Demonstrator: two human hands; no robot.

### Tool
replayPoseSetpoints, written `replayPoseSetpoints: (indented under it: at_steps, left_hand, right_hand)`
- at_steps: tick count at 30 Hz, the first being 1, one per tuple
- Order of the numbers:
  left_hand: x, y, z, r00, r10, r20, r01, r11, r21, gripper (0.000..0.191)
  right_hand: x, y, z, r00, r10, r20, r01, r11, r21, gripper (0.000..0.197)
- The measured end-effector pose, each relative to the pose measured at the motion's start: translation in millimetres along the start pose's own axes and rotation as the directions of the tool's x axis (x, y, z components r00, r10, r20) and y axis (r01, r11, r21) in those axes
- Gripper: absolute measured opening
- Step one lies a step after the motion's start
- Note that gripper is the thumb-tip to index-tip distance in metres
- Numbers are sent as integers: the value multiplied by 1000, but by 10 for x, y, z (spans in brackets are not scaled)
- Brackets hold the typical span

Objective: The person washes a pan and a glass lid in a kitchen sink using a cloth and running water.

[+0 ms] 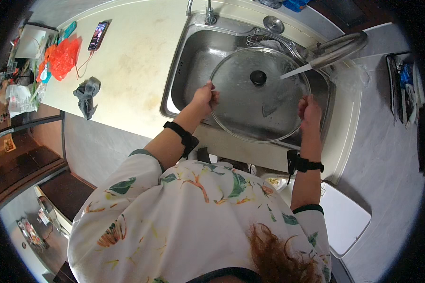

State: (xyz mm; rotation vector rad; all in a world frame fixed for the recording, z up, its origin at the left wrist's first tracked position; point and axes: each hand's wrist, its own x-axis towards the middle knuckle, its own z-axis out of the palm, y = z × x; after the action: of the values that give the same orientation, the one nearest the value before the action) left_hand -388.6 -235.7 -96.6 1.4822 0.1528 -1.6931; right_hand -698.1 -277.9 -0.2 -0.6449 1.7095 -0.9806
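A large round glass pot lid (pixel 241 106) with a metal rim and a black knob (pixel 258 78) is held over the stainless steel sink (pixel 194 46). My left hand (pixel 206 96) grips its left rim, and my right hand (pixel 309 110) grips the right rim. From the faucet (pixel 333 53) at the upper right, a stream of water (pixel 294 72) falls onto the glass to the right of the knob. Through the wet glass the sink bottom shows, partly blurred.
A metal drain cover (pixel 273 24) sits on the sink's back ledge, near a wire basket (pixel 256 37). On the countertop (pixel 134 63) to the left lie a phone (pixel 98 34) with a cable, a dark crumpled cloth or bag (pixel 87 96) and a red plastic bag (pixel 64 58).
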Motion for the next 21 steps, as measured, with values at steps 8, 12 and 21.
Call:
replayPoseSetpoints:
  at_steps: [8,12,21]
  left_hand:
    - [-578,383,-5,965,260,-35,-250,952,177,29]
    - [-766,475,-103,902,431,-2,-422,882,209,33]
    - [-198,445,-233,826,559,-68,-527,811,255,35]
  right_hand:
    - [85,499,96,975,219,28,-220,973,69,30]
    - [15,534,332,985,121,124,-142,975,170,36]
    - [-58,70,546,973,-59,222,22,985,169,44]
